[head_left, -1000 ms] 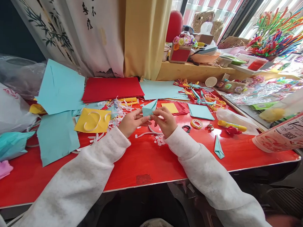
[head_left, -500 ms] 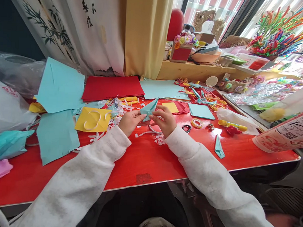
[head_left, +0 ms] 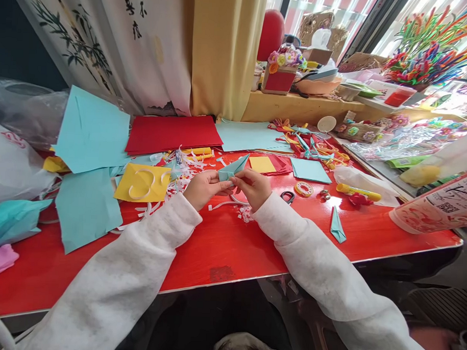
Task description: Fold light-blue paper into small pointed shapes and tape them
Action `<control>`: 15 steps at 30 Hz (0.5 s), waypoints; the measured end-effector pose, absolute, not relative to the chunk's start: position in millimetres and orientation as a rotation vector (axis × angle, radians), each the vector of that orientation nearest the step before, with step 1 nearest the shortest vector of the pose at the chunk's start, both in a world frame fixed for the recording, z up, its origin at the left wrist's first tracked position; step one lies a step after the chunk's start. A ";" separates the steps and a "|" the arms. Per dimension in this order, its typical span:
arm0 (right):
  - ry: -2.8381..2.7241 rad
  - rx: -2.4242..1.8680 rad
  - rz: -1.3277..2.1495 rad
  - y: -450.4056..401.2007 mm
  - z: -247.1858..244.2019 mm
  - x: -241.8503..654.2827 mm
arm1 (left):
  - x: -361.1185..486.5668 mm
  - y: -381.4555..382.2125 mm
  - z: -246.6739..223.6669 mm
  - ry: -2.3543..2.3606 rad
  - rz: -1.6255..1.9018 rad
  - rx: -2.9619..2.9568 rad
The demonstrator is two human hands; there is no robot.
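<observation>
A small folded light-blue paper (head_left: 234, 167) is held up over the middle of the red table (head_left: 223, 251), its pointed end toward the upper right. My left hand (head_left: 203, 189) pinches its lower left part between thumb and fingers. On the right, my right hand (head_left: 254, 187) has its thumb and fingertips closed on the paper's lower edge, touching the left thumb. Another folded light-blue piece (head_left: 337, 226) lies to the right, near the table's front edge.
Yellow paper (head_left: 143, 183), light-blue sheets (head_left: 88, 211) and shredded strips lie left. Red sheets (head_left: 175, 134) are behind. Black scissors (head_left: 287, 198), a tape roll (head_left: 304, 188), a blue paper stack (head_left: 310, 170), a yellow glue stick (head_left: 358, 192) and a cup (head_left: 439, 205) stand or lie right.
The folded paper has tilted further right between my hands, and its lower tip no longer shows below the fingers. My right hand's fingers have drawn closer together.
</observation>
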State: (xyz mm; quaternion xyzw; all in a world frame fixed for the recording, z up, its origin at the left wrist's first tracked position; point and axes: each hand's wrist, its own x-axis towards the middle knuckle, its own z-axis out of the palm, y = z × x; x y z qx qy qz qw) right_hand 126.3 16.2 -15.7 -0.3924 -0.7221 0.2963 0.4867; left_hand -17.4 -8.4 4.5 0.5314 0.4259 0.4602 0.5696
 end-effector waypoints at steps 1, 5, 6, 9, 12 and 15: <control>-1.756 -0.964 0.722 15.7 -15.5 126.0 | -17.4 -8.4 4.7 1.007 1.079 1.246; -1.756 -0.992 0.723 13.2 -15.5 124.8 | -18.0 -8.6 4.9 1.044 1.078 1.254; -1.760 -1.001 0.721 12.7 -15.6 124.6 | -18.3 -8.5 4.6 1.052 1.089 1.259; -1.769 -1.032 0.718 12.3 -16.5 124.6 | -19.1 -7.6 3.2 1.058 1.101 1.284; -1.770 -1.069 0.719 13.6 -18.1 125.4 | -18.6 -7.0 2.6 1.026 1.067 1.291; -1.753 -1.115 0.740 14.5 -19.6 125.6 | -17.4 -7.3 3.0 0.994 1.055 1.272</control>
